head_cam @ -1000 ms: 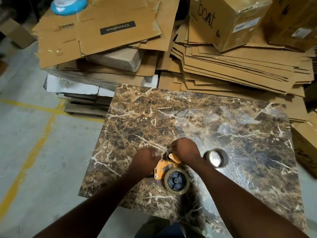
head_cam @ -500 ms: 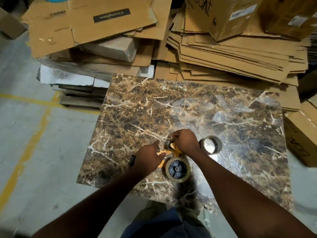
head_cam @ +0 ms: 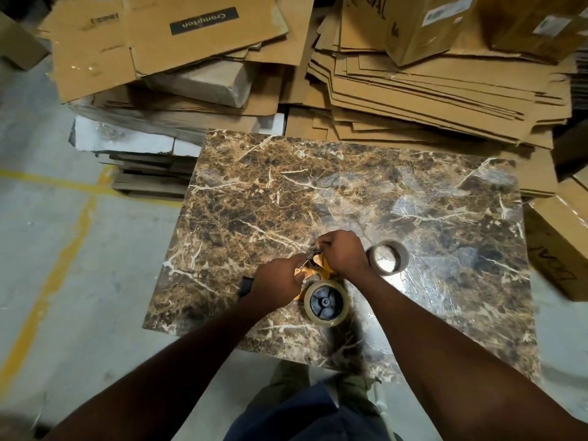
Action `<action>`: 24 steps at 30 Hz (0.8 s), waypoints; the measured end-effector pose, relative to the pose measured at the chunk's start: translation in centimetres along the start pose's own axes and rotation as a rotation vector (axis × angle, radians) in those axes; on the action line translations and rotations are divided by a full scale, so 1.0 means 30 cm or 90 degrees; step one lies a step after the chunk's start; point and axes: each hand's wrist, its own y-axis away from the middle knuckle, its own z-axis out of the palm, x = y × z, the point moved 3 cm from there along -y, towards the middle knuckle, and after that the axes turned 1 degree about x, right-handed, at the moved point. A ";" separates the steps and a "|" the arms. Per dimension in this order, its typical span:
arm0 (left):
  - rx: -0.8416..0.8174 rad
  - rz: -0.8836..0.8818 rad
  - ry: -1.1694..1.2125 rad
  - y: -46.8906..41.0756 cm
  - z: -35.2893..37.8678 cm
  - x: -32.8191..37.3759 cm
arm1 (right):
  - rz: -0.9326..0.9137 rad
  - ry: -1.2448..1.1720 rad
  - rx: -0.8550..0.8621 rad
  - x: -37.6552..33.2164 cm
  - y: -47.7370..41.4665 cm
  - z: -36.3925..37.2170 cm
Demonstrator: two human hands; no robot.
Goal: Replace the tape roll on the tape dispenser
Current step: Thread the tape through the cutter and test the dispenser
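An orange tape dispenser (head_cam: 313, 271) lies on the brown marbled table (head_cam: 318, 198) near its front edge. A clear tape roll (head_cam: 325, 303) sits on the dispenser's black hub. My left hand (head_cam: 273, 284) is closed around the dispenser's handle side, whose black end pokes out to the left. My right hand (head_cam: 342, 252) pinches at the dispenser's front end, where the roller and blade are; whether tape is between the fingers is hidden. A second, nearly spent tape roll (head_cam: 388, 257) lies flat on the table just right of my right hand.
Stacks of flattened cardboard (head_cam: 429, 100) and closed boxes (head_cam: 423, 23) crowd the table's far and right sides. A cardboard box (head_cam: 560, 240) stands beside the table's right edge. Concrete floor with a yellow line (head_cam: 57, 259) lies to the left.
The view has shifted slightly, so the table looks nearer. Both hands stay on the dispenser; my right hand has worked a little further over its front end.
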 end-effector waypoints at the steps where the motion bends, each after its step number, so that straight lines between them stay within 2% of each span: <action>1: -0.005 0.006 0.002 -0.001 0.000 -0.006 | 0.001 0.002 -0.001 0.000 0.001 -0.003; 7: 0.003 0.021 0.011 -0.006 0.003 -0.010 | 0.014 -0.012 -0.028 0.011 -0.002 -0.018; 11: 0.045 -0.034 0.132 -0.051 -0.024 0.022 | 0.025 -0.028 -0.041 0.032 0.006 -0.031; 14: -0.011 -0.122 0.249 -0.127 -0.047 0.068 | 0.022 -0.026 -0.032 0.040 0.020 -0.035; 18: -0.107 -0.196 0.284 -0.211 -0.051 0.099 | 0.018 -0.037 -0.035 0.034 0.033 -0.042; 21: -0.149 -0.204 0.280 -0.237 -0.061 0.102 | 0.024 -0.041 0.038 0.036 0.057 -0.044; 24: -0.214 -0.178 0.239 -0.254 -0.083 0.100 | -0.079 0.039 0.198 -0.003 0.125 -0.047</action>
